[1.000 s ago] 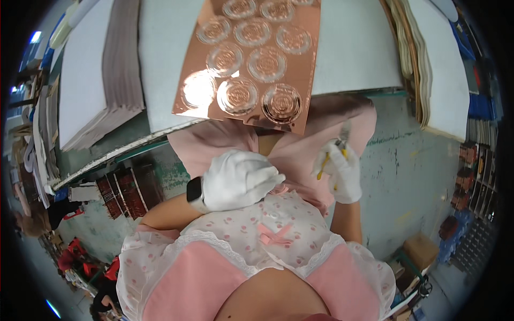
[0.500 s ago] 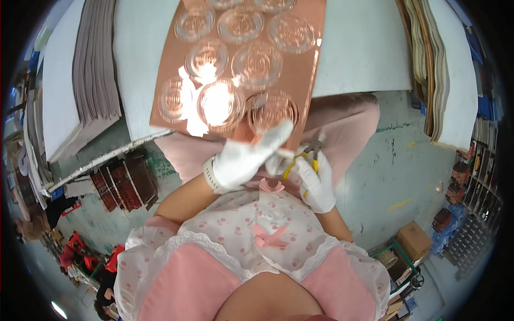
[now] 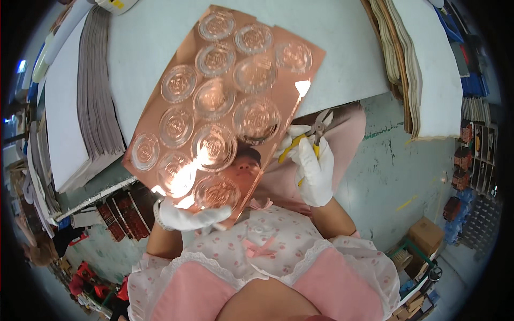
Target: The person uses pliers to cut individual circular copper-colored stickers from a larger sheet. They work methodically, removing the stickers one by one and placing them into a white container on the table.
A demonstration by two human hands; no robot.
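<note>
A shiny copper-coloured sheet (image 3: 235,100) with several round embossed medallions lies tilted over the near part of the table. In its white glove, my left hand (image 3: 194,216) grips the sheet's near edge, with the fingers partly hidden beneath it. My right hand (image 3: 315,168), also gloved in white, is closed around yellow-handled pliers (image 3: 319,127) at the sheet's right side. The pliers' grey jaws point away from me, a little apart, with nothing visible between them. Some of the right glove's fingers lie close to the sheet's right edge; whether they touch it I cannot tell.
On the pale table (image 3: 342,59), a grey stack of sheets (image 3: 96,91) stands at left and a tan stack (image 3: 399,59) at right. A white round container (image 3: 116,4) sits at the far left. Floor shelving and a cardboard box (image 3: 426,234) are farther off.
The copper sheet has turned and come lower left, showing more of its far end. My left hand has moved down and left to its near edge. The pliers stay in my right hand.
</note>
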